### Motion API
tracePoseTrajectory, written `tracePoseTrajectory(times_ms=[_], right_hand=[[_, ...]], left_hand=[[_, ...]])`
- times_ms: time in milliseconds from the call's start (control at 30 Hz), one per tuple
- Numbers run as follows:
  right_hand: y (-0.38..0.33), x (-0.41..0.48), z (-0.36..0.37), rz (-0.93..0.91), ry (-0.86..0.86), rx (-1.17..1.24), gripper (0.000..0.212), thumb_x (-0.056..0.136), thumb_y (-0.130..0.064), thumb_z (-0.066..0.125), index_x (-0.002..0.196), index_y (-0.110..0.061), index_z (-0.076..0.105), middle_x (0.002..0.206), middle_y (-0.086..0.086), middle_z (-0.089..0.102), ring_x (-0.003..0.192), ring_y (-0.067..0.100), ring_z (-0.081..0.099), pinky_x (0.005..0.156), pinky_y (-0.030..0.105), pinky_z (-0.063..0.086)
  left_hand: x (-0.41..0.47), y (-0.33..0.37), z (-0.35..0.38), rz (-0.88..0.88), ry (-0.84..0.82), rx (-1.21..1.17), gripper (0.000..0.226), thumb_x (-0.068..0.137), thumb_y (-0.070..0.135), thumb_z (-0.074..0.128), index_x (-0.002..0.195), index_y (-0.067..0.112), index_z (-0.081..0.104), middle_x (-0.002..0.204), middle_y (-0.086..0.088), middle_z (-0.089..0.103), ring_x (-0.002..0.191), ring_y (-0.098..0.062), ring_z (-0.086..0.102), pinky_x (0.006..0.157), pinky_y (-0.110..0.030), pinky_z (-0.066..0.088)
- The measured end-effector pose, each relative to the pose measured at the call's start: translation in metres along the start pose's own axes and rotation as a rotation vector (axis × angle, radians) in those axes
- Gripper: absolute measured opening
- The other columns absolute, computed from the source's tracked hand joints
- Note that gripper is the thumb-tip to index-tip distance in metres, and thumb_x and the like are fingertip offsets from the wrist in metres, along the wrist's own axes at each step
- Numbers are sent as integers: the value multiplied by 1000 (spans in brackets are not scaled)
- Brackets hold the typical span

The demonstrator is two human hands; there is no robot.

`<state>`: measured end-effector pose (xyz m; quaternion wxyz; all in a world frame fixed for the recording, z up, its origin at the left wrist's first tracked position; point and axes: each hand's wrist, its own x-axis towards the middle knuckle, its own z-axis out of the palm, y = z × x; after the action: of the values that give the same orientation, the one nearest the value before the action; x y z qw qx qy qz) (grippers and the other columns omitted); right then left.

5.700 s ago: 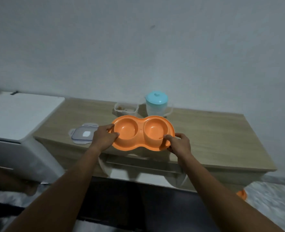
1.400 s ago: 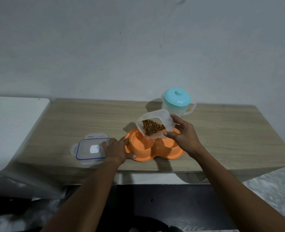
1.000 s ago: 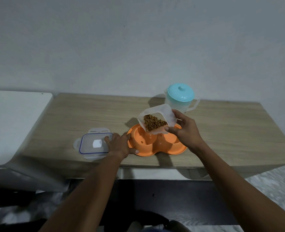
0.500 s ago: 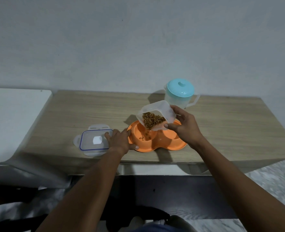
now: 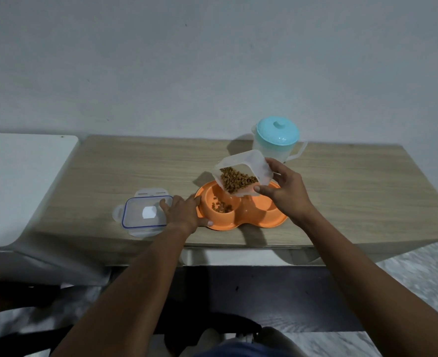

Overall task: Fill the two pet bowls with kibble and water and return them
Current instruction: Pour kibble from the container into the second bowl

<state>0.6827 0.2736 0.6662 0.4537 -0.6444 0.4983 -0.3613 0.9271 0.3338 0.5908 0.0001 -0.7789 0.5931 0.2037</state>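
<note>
Orange plastic double pet bowl (image 5: pixel 264 219): sat flat near the front edge of the long pale wooden bench (image 5: pixel 354 197), between the two hands; not yet returned.
Translucent water jug with teal lid (image 5: pixel 277 135): stood upright at the back of the bench, behind the bowl, untouched.
Clear rectangular snap-lock lid with blue seal (image 5: pixel 143 215): lay flat just left of the bowl.
Clear plastic tub (image 5: pixel 254 163): hung tilted, mouth down, over the left compartment (image 5: pixel 228 215).
Right hand (image 5: pixel 287 194): thumb and fingers were clamped on the tub's right end.
Left hand (image 5: pixel 184 212): lay palm down with fingers straight and slightly apart, braced against the bowl's left end, thumb along the front rim, fingertips reaching the snap-lock lid.
Brown kibble (image 5: pixel 238 180): was heaped at the tub's lower lip, with only a small scatter in the left compartment; the right compartment showed none.
Stage: probably early in the kibble pour, water not yet started.
Risk, spill: a steeper tilt could release the heap at once, bouncing pieces over the rim onto the bench.
Risk, wrong side: drifting right would drop kibble into the compartment likely meant for water.
Risk, slide: if the bracing hand lifted, a knock could push the light bowl off the front edge.
</note>
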Motion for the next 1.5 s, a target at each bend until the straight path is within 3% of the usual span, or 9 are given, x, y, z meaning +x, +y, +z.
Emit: tracePoseTrajectory(times_ms=[100, 333, 667, 800, 1133, 1300, 1433, 1500], right_hand=[[1, 0, 0, 3, -5, -2, 73, 75, 1, 85, 138, -24, 58, 122, -19, 64, 124, 9, 59, 105, 29, 49], [4, 3, 0, 4, -7, 6, 76, 75, 0, 86, 143, -16, 57, 133, -3, 65, 129, 15, 58, 107, 33, 49], [3, 3, 1, 12, 1, 29, 70, 74, 2, 86, 135, -22, 60, 126, -12, 67, 123, 9, 61, 107, 35, 51], [4, 4, 1, 9, -3, 33, 76, 74, -2, 87, 142, -16, 58, 133, -4, 66, 128, 13, 60, 109, 42, 51], [9, 7, -1, 36, 1, 95, 72, 75, 0, 86, 139, -18, 59, 132, -3, 67, 127, 15, 61, 105, 38, 54], [14, 11, 0, 68, 1, 131, 75, 75, -1, 86, 143, -16, 58, 135, 2, 65, 126, 18, 61, 98, 40, 58], [15, 13, 0, 147, 33, 284, 68, 79, 7, 80, 140, -11, 59, 123, 9, 69, 108, 22, 70, 76, 32, 62], [14, 14, -1, 229, 63, 375, 62, 82, 7, 77, 139, -10, 60, 122, 14, 68, 105, 28, 73, 82, 41, 64]], left_hand=[[0, -1, 1, -2, 0, -6, 82, 68, 68, 70, 139, 38, 41, 127, -7, 57, 134, -28, 33, 108, -61, 10], [1, 0, 1, 4, -6, 2, 83, 68, 68, 70, 139, 37, 41, 128, -4, 58, 135, -29, 32, 109, -62, 8], [2, 0, 1, 1, -6, 7, 84, 69, 67, 70, 141, 38, 38, 129, -7, 57, 135, -29, 32, 108, -63, 9], [3, -1, 1, 5, -11, 7, 84, 69, 68, 70, 141, 39, 38, 129, -6, 56, 135, -30, 32, 108, -63, 9], [6, -3, 4, 8, -9, -2, 83, 67, 69, 69, 139, 39, 41, 129, -5, 58, 135, -30, 32, 108, -65, 8], [3, -1, 2, 6, -11, -5, 83, 68, 68, 69, 140, 38, 40, 130, -5, 57, 135, -30, 31, 109, -64, 7], [-1, 2, -3, 1, -15, -18, 80, 69, 66, 71, 138, 39, 41, 129, 1, 57, 135, -28, 31, 109, -62, 8], [-2, 2, -4, 2, -14, -24, 80, 69, 66, 71, 138, 40, 42, 129, 1, 57, 135, -28, 31, 109, -62, 8]])
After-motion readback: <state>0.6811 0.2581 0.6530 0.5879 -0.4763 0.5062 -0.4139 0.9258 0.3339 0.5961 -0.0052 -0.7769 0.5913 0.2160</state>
